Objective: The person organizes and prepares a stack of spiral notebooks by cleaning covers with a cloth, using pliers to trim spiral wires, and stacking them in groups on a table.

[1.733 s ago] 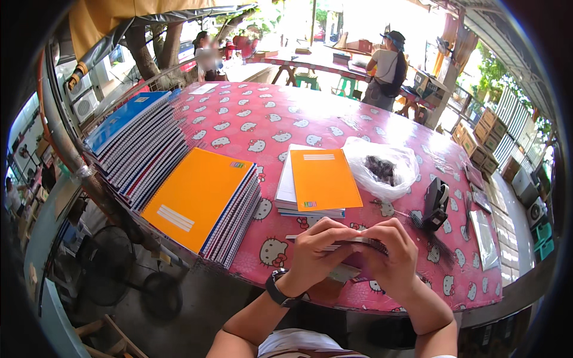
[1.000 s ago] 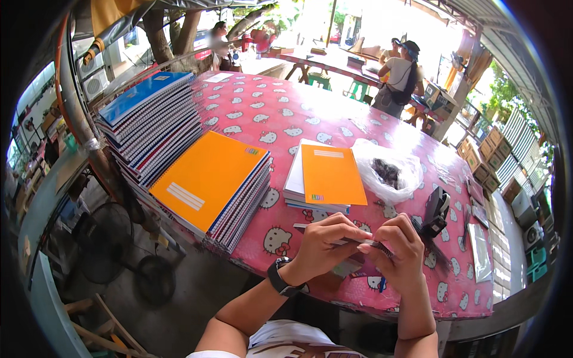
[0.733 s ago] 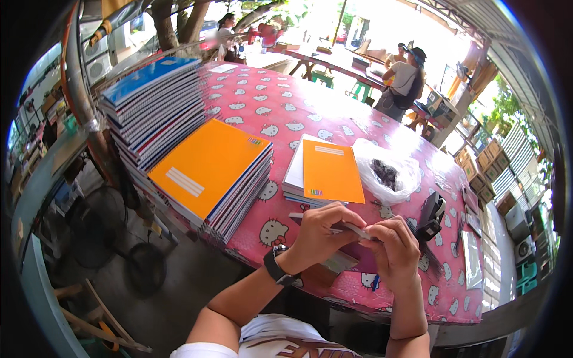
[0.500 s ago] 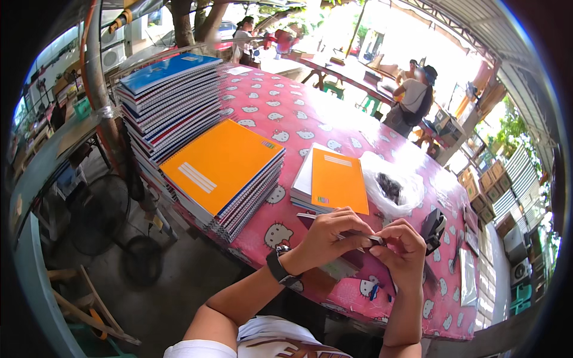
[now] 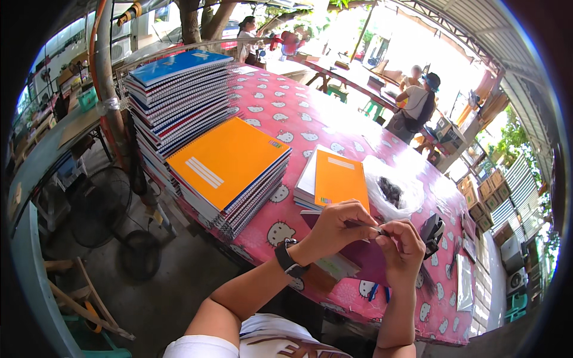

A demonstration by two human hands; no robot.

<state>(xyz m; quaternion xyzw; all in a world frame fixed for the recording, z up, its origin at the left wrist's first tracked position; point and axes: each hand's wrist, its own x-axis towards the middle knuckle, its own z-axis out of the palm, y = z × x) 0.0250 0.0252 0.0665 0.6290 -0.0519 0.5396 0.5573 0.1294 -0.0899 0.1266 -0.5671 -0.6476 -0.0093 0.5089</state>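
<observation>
Both my hands meet over a maroon notebook [image 5: 371,265] lying at the near side of the table. My left hand [image 5: 337,231], with a dark watch on its wrist, is closed in a pinch. The thumb and fingers of my right hand [image 5: 403,247] are pinched too, tip to tip with the left. Between them sits a small dark and shiny piece, too small to name. Just beyond the hands is a short stack with an orange notebook [image 5: 340,179] on top. To its right lies a clear plastic bag [image 5: 397,206] with small dark pieces inside.
A tall pile of spiral notebooks with a blue cover [image 5: 179,67] and a lower pile topped by an orange notebook [image 5: 230,161] stand at left. Right of my hands is a black stapler-like tool [image 5: 432,234]. A pink patterned cloth [image 5: 274,89] covers the table. People work farther off.
The view has shifted slightly, so the table things sit a little differently. Both hands stay pinched together, the left turned slightly, and more of the maroon notebook shows beneath them.
</observation>
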